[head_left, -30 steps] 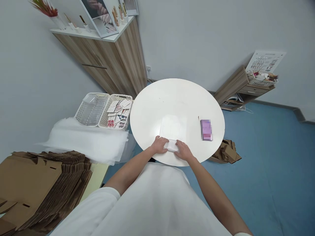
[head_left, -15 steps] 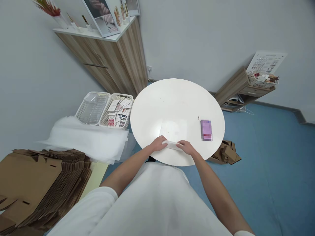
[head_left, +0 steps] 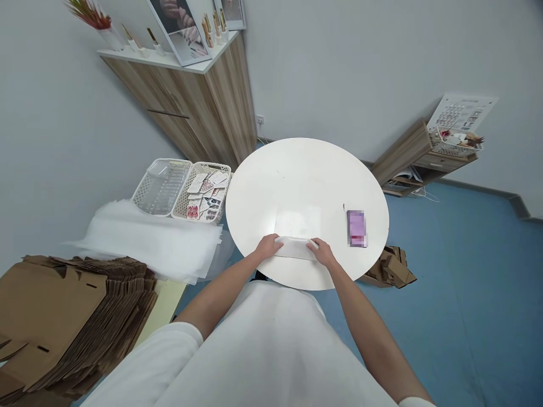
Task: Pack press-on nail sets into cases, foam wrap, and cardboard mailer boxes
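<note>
A thin white packing foam sheet (head_left: 294,248) is folded over near the front edge of the round white table (head_left: 305,169). Its far part, faint and see-through, lies flat on the tabletop beyond the fold. My left hand (head_left: 268,247) is closed on the left end of the fold, thumb on top. At the right end, my right hand (head_left: 322,251) grips the same fold between thumb and fingers. Whether anything is wrapped inside cannot be made out. To the right of my right hand lies a purple, pixelated, phone-like object (head_left: 357,228).
Left of the table stand a basket of clear plastic boxes (head_left: 163,186) and a basket of printed cards (head_left: 206,192). Nearer are a pile of white foam sheets (head_left: 148,237) and stacked flat cardboard boxes (head_left: 76,316). Cardboard (head_left: 392,267) sits on the floor at right.
My hands have moved slightly apart along the fold, and the folded part of the sheet now shows wider and flatter between them. The view has shifted a little.
</note>
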Tool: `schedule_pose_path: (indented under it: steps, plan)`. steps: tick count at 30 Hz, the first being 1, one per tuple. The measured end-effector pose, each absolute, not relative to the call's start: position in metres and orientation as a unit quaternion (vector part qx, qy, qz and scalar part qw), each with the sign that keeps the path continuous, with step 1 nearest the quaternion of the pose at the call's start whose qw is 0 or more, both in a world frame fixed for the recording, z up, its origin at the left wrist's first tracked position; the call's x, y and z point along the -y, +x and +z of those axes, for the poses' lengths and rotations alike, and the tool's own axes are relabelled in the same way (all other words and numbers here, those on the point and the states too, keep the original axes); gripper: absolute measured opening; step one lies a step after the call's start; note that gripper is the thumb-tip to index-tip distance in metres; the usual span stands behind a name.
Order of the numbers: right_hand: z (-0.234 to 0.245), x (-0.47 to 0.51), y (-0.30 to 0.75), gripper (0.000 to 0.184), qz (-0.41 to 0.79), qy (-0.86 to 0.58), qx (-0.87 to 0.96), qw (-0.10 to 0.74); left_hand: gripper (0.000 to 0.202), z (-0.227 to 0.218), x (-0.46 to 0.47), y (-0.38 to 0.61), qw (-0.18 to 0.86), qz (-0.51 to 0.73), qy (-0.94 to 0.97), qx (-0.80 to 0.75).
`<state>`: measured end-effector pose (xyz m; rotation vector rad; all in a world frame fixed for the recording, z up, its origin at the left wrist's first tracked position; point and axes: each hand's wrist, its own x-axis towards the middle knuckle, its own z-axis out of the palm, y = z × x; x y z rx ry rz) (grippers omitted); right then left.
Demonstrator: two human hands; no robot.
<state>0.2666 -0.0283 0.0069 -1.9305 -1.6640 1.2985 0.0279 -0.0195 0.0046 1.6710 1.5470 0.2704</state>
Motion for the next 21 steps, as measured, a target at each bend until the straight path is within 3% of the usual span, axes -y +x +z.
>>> schedule_pose_path:
  steps: [8,12,16,21]
  plan:
    - [-0.015,0.042,0.284,0.035,0.371,-0.755,0.524,0.131,0.023,-0.008,0.019,0.023,0.356,0.056,0.611,-0.705]
    - [-0.013,0.047,0.281,0.045,0.261,-0.77,0.564,0.145,0.028,-0.005,0.019,0.017,0.288,0.095,0.624,-0.72]
    - [-0.004,0.044,0.265,0.043,0.196,-0.679,0.69,0.158,0.03,0.004,0.022,0.023,0.242,0.146,0.706,-0.649]
    - [0.0,0.044,0.248,0.05,0.219,-0.533,0.814,0.069,0.051,0.008,0.032,0.039,0.281,0.117,0.799,-0.519]
